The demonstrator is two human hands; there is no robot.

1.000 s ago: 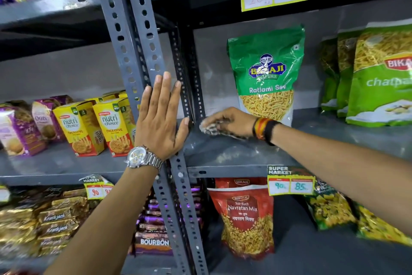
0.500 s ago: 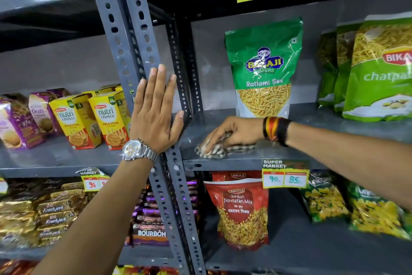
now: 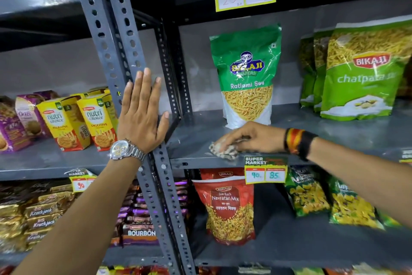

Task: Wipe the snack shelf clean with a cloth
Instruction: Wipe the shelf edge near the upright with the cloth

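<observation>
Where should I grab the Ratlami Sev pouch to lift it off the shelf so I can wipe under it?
Probably pinch the flat sealed top edge of the Ratlami Sev pouch from the front; it stands upright, and the right hand with the cloth crowds its base.

Left hand [image 3: 141,116] flat, fingers spread, upright; right hand [image 3: 249,137] curled palm-down, arm outstretched.

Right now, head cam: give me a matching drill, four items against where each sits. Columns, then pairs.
1. cloth
2. Ratlami Sev bag
3. Navratan Mix bag
4. Nutri Choice boxes

A. shelf below the wiped shelf
B. under the right hand, near the front edge
C. left of the upright post, beyond the left hand
D. standing behind the right hand

Pairs: 1-B, 2-D, 3-A, 4-C
</observation>
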